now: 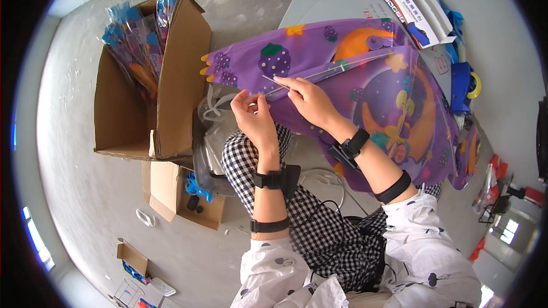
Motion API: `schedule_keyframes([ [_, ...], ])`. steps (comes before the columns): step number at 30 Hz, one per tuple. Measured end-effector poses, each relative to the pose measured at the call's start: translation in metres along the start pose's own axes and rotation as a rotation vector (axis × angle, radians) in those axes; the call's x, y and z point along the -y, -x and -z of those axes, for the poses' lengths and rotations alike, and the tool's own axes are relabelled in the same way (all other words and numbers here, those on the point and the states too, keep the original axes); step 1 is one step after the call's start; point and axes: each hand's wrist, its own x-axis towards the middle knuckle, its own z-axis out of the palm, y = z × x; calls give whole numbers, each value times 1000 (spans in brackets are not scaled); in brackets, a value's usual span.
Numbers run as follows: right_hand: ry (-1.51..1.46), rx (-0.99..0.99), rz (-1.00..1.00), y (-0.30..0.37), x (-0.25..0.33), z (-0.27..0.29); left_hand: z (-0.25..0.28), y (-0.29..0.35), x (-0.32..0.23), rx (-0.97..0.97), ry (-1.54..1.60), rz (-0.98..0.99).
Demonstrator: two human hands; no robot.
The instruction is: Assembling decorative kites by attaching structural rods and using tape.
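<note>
A purple kite [371,94] lies across my lap and the grey table, printed with moons, stars and berries. A thin pale rod [337,69] runs slantwise along a folded edge of it. My left hand [254,121] has its fingers pinched on the kite's edge near the rod's lower left end. Close beside it, my right hand [313,101] is closed over the rod, index finger stretched along it and thumb underneath. Both hands partly cover the spot where fabric and rod meet.
To the left, an open cardboard box [188,74] holds several wrapped purple and blue packages [140,60]. Below sits a smaller box [197,208] with blue cord. On the table [337,0] are a white carton [419,14] and a blue tape dispenser [461,88].
</note>
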Motion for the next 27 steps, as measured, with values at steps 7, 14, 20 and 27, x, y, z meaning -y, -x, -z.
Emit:
schedule_keyframes([
  [7, 15, 120, -74, 5, -2, 1, 2, -2, 4, 2, -27, -40],
  [14, 165, 162, -54, 5, 3, 0, 0, -1, 4, -18, -16, 7],
  [20, 222, 215, -62, 2, 4, 3, -2, 2, 1, -52, -170, -53],
  [27, 234, 209, -38, 1, 4, 2, -4, 2, 4, -85, -303, -201],
])
